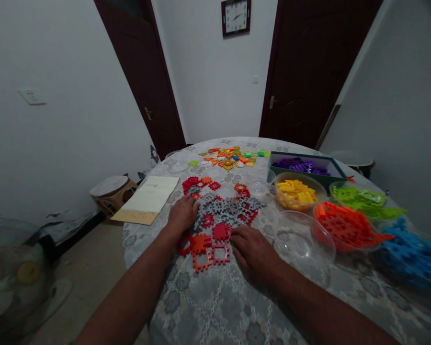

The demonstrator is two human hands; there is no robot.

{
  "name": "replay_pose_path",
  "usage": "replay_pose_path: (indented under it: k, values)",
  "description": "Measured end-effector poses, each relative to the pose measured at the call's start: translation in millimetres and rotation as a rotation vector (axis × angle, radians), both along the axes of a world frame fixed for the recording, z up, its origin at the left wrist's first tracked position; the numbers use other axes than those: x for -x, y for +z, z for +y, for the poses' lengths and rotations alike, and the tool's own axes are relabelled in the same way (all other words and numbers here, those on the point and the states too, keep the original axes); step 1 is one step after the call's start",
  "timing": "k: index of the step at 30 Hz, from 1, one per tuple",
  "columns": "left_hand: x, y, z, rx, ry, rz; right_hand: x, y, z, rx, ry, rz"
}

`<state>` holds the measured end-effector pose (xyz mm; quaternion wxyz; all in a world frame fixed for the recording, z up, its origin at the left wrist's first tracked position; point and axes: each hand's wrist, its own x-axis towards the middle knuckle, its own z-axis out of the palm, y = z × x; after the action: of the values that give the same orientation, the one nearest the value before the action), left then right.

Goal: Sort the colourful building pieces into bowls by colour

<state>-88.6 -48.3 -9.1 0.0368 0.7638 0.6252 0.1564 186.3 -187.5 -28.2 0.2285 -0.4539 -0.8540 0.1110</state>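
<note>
the left hand (184, 213) rests on the bench (222, 306), fingers loosely curled against the left edge of the grey pieces (219, 207); whether it grips one cannot be told. the right hand (254, 248) is half curled, palm down, its fingertips beside the red square (221, 232); in this dim view they seem to touch its right edge, but a pinch cannot be made out.

the red square lies between the hands, just beyond a pink frame (221, 247). left of these lie an orange piece (200, 243), an orange frame (202, 268) and a red ring (180, 246). farther off is a spread of mixed pieces (226, 157).

to the right sit the yellow pieces (296, 191), orange-red pieces (346, 225) and blue pieces (414, 254) in bowls, near a box (330, 167) of purple pieces (301, 166). a booklet (151, 194) lies to the left.
</note>
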Motion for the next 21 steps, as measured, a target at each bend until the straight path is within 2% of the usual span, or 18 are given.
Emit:
replay_pose_path:
  k: [3, 6, 10, 13, 16, 21]
  values:
    - [12, 0.0, -4, 0.012, 0.061, -0.032, 0, -1.2, 0, 0.004, -0.006, -0.006]
    - [23, -0.3, -15, -0.017, 0.054, -0.091, 0, -0.7, 0, 0.012, -0.018, -0.009]
    - [26, -2.4, -38, -0.112, -0.175, -0.173, 1, 2.2, -1, 0.023, -0.059, -0.029]
    - [27, -9.7, -48, -0.104, -0.281, -0.001, 3, 4.3, 0, 0.033, -0.115, -0.059]
    - [30, -18.7, -42, -0.141, -0.234, 0.123, 3, 4.6, 1, 0.041, -0.178, -0.103]
    - [31, -24.9, -7, -0.168, -0.217, 0.207, 4, 4.4, 0, 0.014, -0.227, -0.128]
